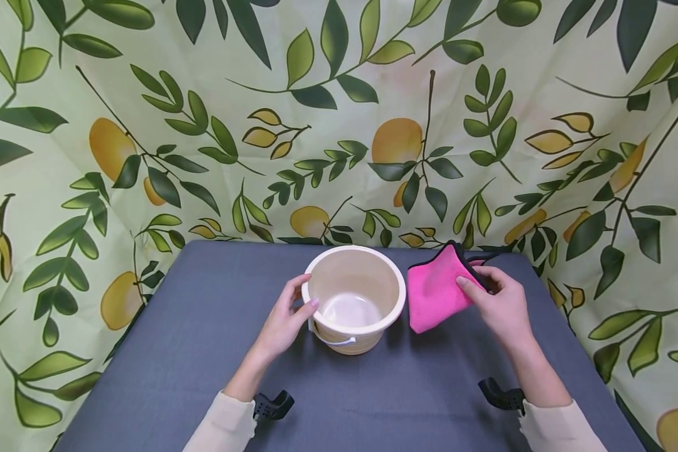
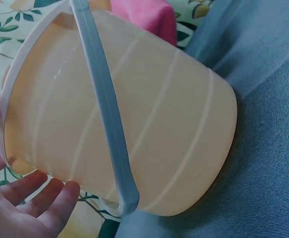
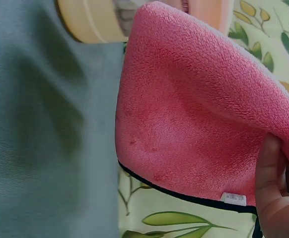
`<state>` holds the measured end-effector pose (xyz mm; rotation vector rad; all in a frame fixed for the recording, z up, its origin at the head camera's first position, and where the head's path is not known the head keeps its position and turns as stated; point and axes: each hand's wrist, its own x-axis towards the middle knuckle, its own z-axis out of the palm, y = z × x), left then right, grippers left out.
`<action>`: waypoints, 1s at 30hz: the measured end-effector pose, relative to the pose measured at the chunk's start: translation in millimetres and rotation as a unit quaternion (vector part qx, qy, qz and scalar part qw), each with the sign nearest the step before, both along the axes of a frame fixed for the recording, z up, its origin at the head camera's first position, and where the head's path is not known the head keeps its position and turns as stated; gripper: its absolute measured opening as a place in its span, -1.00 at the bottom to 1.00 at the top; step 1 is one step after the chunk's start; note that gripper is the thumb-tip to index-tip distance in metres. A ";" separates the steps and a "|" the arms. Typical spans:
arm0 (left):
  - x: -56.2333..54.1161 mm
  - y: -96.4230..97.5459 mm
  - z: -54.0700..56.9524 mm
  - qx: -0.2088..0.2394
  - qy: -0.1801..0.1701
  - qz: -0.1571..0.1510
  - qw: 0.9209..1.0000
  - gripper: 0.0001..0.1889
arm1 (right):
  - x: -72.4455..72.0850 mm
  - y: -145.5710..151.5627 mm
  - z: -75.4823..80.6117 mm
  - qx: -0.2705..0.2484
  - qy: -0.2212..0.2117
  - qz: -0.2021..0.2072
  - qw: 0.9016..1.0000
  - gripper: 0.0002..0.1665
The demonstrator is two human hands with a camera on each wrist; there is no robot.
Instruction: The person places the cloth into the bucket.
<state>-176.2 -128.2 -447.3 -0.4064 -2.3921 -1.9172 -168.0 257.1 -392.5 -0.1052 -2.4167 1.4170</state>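
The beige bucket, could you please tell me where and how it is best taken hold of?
Probably by its rim, coming from the person's left, where the left hand grips: the bucket stands upright and open-topped, so the rim can be pinched from inside and outside. The handle, hanging lowered, seems less handy.

This looks like a screened-off tabletop booth, as leaf-and-fruit printed fabric [image 1: 339, 119] hangs around three sides of a cloth-covered table [image 1: 164, 376].
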 end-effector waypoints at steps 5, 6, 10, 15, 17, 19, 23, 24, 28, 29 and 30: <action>-0.7 -0.5 -1.0 0.003 0.005 0.001 1.000 -0.41 | -2.9 -0.7 11.7 -0.015 0.020 0.002 1.000 -0.48; -0.8 -0.6 -1.1 0.003 0.005 0.001 1.000 -0.41 | -3.4 -1.0 14.0 -0.018 0.024 0.003 1.000 -0.48; -0.9 -1.0 -1.0 0.000 0.004 0.000 1.000 -0.41 | -4.3 -1.6 22.2 -0.023 0.037 0.006 0.999 -0.48; -0.6 -1.2 0.1 -0.004 0.002 0.000 1.000 -0.41 | -5.7 -3.3 31.5 -0.030 0.053 0.012 0.998 -0.51; -0.6 -1.3 0.5 -0.003 0.004 0.000 1.000 -0.41 | -6.7 -4.8 35.3 -0.038 0.060 0.017 0.997 -0.53; -0.5 -1.5 0.7 -0.003 0.005 0.001 1.000 -0.41 | -7.5 -6.5 39.4 -0.044 0.067 0.020 0.997 -0.55; -0.6 -1.4 0.7 -0.004 0.004 0.003 1.000 -0.41 | -8.2 -9.4 49.1 -0.054 0.082 0.026 0.995 -0.58; -0.7 -1.4 0.6 -0.004 0.003 0.004 1.000 -0.41 | -8.4 -10.3 51.9 -0.058 0.087 0.029 0.994 -0.59; -0.3 -1.3 0.6 -0.001 0.003 0.005 1.000 -0.41 | -9.6 -14.9 62.6 -0.077 0.103 0.043 0.991 -0.63; -0.5 -1.3 0.5 -0.001 0.002 0.006 1.000 -0.40 | -9.9 -16.5 65.2 -0.078 0.107 0.046 0.990 -0.64; -0.4 -1.1 0.5 -0.002 0.002 0.007 1.000 -0.40 | -10.2 -18.1 67.3 -0.079 0.111 0.049 0.989 -0.65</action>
